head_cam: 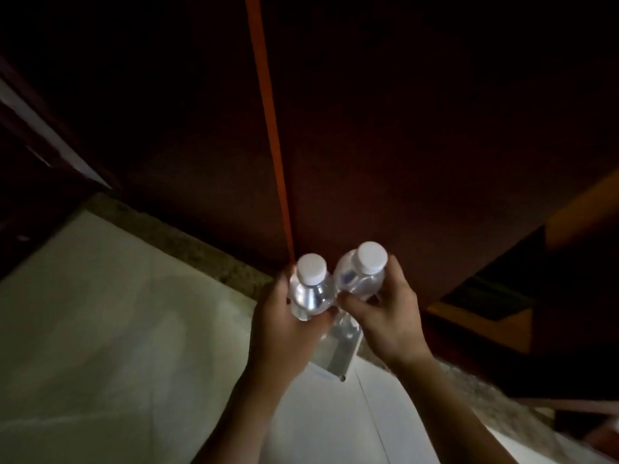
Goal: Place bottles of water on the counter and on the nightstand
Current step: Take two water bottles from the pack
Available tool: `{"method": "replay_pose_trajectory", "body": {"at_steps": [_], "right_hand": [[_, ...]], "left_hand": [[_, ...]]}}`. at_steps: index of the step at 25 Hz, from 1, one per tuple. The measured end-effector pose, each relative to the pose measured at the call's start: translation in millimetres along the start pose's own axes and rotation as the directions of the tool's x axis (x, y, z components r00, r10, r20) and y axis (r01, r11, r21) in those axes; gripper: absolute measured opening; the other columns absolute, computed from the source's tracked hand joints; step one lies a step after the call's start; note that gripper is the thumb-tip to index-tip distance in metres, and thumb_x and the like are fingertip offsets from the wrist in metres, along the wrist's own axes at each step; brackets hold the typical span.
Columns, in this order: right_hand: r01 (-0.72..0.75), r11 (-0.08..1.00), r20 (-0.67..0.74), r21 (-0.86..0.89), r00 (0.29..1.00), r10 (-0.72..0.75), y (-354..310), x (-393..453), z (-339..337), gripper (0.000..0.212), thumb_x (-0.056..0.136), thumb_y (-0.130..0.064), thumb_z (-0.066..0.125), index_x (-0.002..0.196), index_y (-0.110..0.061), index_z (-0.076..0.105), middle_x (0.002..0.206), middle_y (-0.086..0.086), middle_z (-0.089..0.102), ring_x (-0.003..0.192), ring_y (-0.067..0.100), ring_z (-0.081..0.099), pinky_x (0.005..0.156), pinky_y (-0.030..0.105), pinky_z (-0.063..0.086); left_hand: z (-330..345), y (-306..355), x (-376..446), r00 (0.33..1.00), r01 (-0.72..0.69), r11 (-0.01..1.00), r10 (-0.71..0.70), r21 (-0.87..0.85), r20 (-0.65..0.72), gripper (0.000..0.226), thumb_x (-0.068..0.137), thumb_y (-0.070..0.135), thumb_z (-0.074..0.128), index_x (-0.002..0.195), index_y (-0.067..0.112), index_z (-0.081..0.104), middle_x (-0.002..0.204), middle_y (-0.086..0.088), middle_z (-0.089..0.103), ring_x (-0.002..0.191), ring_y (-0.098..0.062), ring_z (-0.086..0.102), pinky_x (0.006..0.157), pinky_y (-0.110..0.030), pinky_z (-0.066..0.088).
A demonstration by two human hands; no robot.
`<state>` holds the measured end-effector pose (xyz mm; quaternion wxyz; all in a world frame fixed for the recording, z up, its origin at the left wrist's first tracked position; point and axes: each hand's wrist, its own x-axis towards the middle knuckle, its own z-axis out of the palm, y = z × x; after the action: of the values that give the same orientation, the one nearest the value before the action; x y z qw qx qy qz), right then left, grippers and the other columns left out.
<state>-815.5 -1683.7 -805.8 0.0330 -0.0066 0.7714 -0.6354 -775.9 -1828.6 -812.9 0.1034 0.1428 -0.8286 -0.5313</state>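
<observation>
Leftmost, a pale floor (100, 329) with a speckled stone border runs up to a dark red-brown wooden panel (368, 145) split by a thin orange strip (268, 112). Just below that strip's lower end, the left hand (284, 326) wraps its fingers (326, 314) closed around a clear plastic water bottle with a white cap (310, 289). Touching it on the right, a second clear white-capped bottle (363, 269) sits upright in the right hand (388, 316), whose fingers curl shut round its body.
</observation>
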Motion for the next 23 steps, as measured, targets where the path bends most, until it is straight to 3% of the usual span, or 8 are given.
{"method": "replay_pose_trajectory", "body": {"at_steps": [2, 4, 8, 11, 15, 18, 20, 23], "right_hand": [[-0.021, 0.973, -0.013, 0.229, 1.0, 0.024, -130.6, -1.0, -17.6, 0.039, 0.072, -0.007, 0.069, 0.102, -0.029, 0.059, 0.095, 0.006, 0.07, 0.089, 0.027, 0.07, 0.08, 0.055, 0.058], [-0.012, 0.919, -0.035, 0.395, 0.999, 0.028, -255.7, -4.1, -33.6, 0.038, 0.07, -0.006, 0.064, 0.103, -0.023, 0.058, 0.093, 0.016, 0.065, 0.086, 0.038, 0.066, 0.077, 0.058, 0.055], [0.118, 0.913, -0.07, 0.392, 0.993, -0.098, -471.5, -13.6, -71.8, 0.054, 0.059, -0.012, 0.081, 0.106, -0.013, 0.056, 0.088, -0.001, 0.072, 0.081, 0.02, 0.073, 0.066, 0.032, 0.059], [0.256, 0.906, -0.06, 0.336, 0.966, -0.251, -590.5, -23.1, -107.3, 0.038, 0.068, -0.002, 0.083, 0.096, -0.009, 0.058, 0.079, 0.002, 0.071, 0.074, 0.016, 0.072, 0.063, 0.025, 0.056], [0.478, 0.83, -0.125, 0.287, 0.878, -0.462, -703.5, -42.8, -145.5, 0.021, 0.075, 0.005, 0.076, 0.086, -0.008, 0.063, 0.069, -0.006, 0.071, 0.065, 0.006, 0.067, 0.06, 0.019, 0.052], [0.595, 0.754, -0.155, 0.279, 0.802, -0.576, -758.2, -62.4, -164.2, 0.016, 0.071, -0.01, 0.073, 0.084, -0.012, 0.064, 0.068, -0.008, 0.07, 0.065, 0.003, 0.065, 0.061, 0.018, 0.051], [0.625, 0.73, -0.165, 0.276, 0.779, -0.604, -776.7, -68.5, -170.7, 0.017, 0.07, -0.014, 0.071, 0.085, -0.013, 0.063, 0.067, -0.008, 0.069, 0.065, 0.003, 0.064, 0.062, 0.019, 0.051], [0.601, 0.728, -0.168, 0.331, 0.796, -0.581, -787.7, -75.2, -181.3, 0.022, 0.075, -0.005, 0.078, 0.089, -0.006, 0.063, 0.073, -0.002, 0.068, 0.069, 0.012, 0.065, 0.063, 0.027, 0.054]], "left_hand": [[-58.1, 121.5, 9.4, 0.998, -0.015, 0.993, 0.023, -0.12, 0.062, 0.059, 0.064, 0.02, 0.088, 0.106, 0.049, 0.057, 0.096, 0.021, 0.072, 0.092, 0.008, 0.065, 0.07, -0.008, 0.048], [-108.5, 237.4, 14.3, 0.993, -0.049, 0.962, 0.077, -0.269, 0.094, 0.063, 0.071, 0.009, 0.084, 0.11, 0.05, 0.058, 0.104, 0.028, 0.07, 0.097, 0.008, 0.066, 0.072, -0.011, 0.052], [-189.6, 430.7, 22.7, 0.984, -0.154, 0.913, 0.177, -0.379, 0.025, 0.067, 0.075, 0.001, 0.081, 0.123, 0.038, 0.051, 0.109, 0.018, 0.069, 0.1, -0.003, 0.07, 0.072, -0.017, 0.056], [-235.5, 544.8, 17.8, 0.974, -0.223, 0.885, 0.219, -0.409, -0.058, 0.06, 0.067, -0.005, 0.083, 0.107, 0.026, 0.052, 0.095, 0.0, 0.071, 0.083, -0.007, 0.073, 0.062, -0.017, 0.056], [-277.3, 657.9, 0.7, 0.925, -0.379, 0.813, 0.336, -0.441, -0.177, 0.038, 0.069, 0.001, 0.084, 0.097, 0.012, 0.059, 0.082, -0.001, 0.073, 0.071, -0.009, 0.073, 0.06, -0.021, 0.057], [-292.5, 711.1, -17.2, 0.882, -0.471, 0.743, 0.412, -0.476, -0.231, 0.03, 0.077, 0.014, 0.081, 0.103, 0.012, 0.066, 0.09, -0.004, 0.074, 0.08, -0.011, 0.073, 0.068, -0.023, 0.057], [-295.1, 727.4, -25.4, 0.863, -0.504, 0.728, 0.451, -0.465, -0.229, 0.035, 0.073, 0.03, 0.077, 0.103, 0.017, 0.066, 0.092, -0.002, 0.074, 0.084, -0.009, 0.072, 0.072, -0.024, 0.055], [-294.5, 736.5, -33.5, 0.87, -0.489, 0.74, 0.451, -0.462, -0.198, 0.058, 0.053, 0.034, 0.09, 0.101, 0.026, 0.057, 0.097, 0.0, 0.073, 0.089, -0.009, 0.073, 0.075, -0.028, 0.058]]}}
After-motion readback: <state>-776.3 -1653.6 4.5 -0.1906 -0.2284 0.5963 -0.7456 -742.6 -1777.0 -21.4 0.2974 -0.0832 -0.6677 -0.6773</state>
